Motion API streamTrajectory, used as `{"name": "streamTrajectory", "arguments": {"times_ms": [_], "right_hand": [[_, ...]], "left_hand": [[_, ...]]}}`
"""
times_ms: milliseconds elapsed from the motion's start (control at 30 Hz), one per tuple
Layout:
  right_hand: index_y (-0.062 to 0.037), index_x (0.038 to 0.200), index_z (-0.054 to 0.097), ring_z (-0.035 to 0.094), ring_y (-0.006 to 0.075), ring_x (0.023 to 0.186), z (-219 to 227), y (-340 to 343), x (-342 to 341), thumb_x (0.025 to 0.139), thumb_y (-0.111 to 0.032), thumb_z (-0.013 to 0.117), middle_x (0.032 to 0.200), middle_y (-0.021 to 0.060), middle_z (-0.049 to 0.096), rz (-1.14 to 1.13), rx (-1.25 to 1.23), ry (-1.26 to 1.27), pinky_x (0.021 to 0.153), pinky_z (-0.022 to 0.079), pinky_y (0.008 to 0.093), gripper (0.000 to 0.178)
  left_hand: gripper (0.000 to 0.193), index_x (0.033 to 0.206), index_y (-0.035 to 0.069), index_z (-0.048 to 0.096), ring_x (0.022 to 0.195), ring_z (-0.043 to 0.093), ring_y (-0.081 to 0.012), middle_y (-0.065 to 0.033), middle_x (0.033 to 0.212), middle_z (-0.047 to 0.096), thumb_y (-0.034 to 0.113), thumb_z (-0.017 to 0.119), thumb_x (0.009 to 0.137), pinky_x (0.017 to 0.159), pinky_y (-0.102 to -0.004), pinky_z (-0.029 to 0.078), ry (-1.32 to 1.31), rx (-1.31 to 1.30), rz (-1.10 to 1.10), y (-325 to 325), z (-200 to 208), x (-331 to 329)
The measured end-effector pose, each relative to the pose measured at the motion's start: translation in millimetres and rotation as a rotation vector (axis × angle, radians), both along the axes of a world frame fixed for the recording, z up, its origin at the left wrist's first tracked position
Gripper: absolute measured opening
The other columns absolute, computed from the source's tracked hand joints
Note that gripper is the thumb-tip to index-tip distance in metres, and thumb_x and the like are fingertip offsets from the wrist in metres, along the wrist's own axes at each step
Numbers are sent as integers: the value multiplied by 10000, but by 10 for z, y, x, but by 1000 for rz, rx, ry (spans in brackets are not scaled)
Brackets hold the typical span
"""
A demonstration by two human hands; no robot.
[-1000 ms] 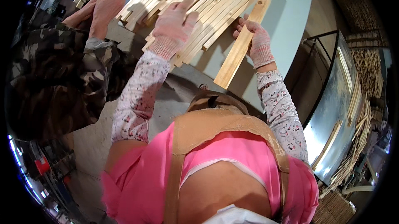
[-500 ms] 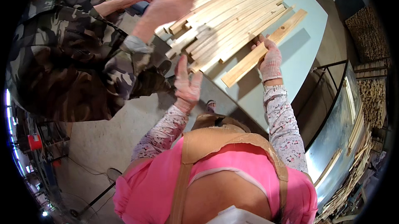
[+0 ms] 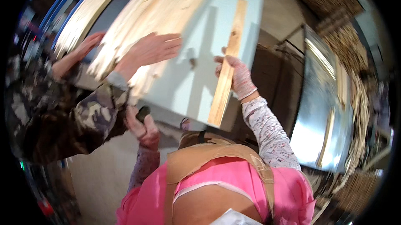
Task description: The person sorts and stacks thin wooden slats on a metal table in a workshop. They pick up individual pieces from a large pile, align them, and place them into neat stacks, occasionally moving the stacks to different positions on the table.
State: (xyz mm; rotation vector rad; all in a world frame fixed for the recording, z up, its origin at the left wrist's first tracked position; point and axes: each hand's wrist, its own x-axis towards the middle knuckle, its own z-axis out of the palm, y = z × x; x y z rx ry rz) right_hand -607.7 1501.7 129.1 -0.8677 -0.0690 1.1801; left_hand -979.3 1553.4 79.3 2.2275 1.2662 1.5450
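Note:
My right hand (image 3: 239, 77), in a pale knitted glove, is wrapped around the middle of a wooden slat (image 3: 236, 31) with a dark knot. The slat is raised over the light table top (image 3: 200, 54) and points away from me, its near end by the table's edge. My left hand (image 3: 143, 128), also gloved, is below the near ends of a layer of pale slats (image 3: 154, 12). Its thumb and fingers are apart, and I see nothing in them. A co-worker's hand (image 3: 152, 49) lies flat over these slats, blurred by motion.
The co-worker's camouflage sleeve (image 3: 96, 112) crosses close to my left hand. Another slat pile (image 3: 85, 16) lies at the far left beside blue rails. On the right stands a shiny metal-topped table (image 3: 313, 120) with a few slats, and stacked wood (image 3: 342, 45) is behind it.
The view has swung to the right. My right hand has turned its slat more upright, away from the pile. My left hand has dropped lower, and the co-worker's hand has come down over the slats.

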Motion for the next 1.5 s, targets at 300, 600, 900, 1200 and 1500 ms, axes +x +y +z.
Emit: {"name": "streamTrajectory", "arguments": {"times_ms": [300, 600, 900, 1200, 1500], "right_hand": [[-131, 1448, 483, 618, 205, 648, -132, -3648, 1154, 1141, -606, 321, 1010, 158, 695, -396, 115, -78, 637, 553, 405, 588], [-77, 1164, 656, 708, 352, 1058, -920, -5631, 1544, 1028, -148, 594, 1095, 163, 722, -840, -656, -1177, 891, 601, 441, 166], [-45, 1540, 506, 665, 416, 1241, -1680, -8901, 2316, 929, -502, 749, 1325, 262, 688, -555, -1664, -901, 1068, 531, 485, 800], [-46, 1601, 439, 588, 398, 1387, -2262, -11424, 3506, 978, -605, 599, 1512, 265, 595, -363, -1613, -686, 1185, 448, 455, 852], [-42, 1592, 448, 704, 358, 1185, -1927, -11239, 3762, 885, -576, 731, 1269, 277, 695, 66, -1556, -1020, 1052, 537, 440, 931]], "left_hand": [[564, 1542, -12, 510, 1143, 606, -274, -165, 1347, 613, 183, 636, 1029, 1039, -424, 501, -67, -177, -805, -1729, 168, 2099], [689, 1585, 43, 389, 995, 679, -216, -144, 1283, 642, 142, 707, 982, 897, -369, 586, 681, -1145, -1421, -4732, -376, 4524], [566, 1518, 21, 474, 815, 700, -193, -123, 1051, 692, 307, 658, 1065, 725, -385, 629, 360, -2134, -1521, -5542, -1032, 5401], [818, 1477, 107, 536, 688, 689, -188, -88, 909, 678, 761, 581, 988, 614, -358, 624, 362, -2115, -1259, -6708, -1402, 5932], [576, 1265, 9, 597, 697, 706, -216, -115, 908, 691, 493, 745, 992, 616, -362, 606, 378, -1739, -992, -8635, -1720, 6106]]}}
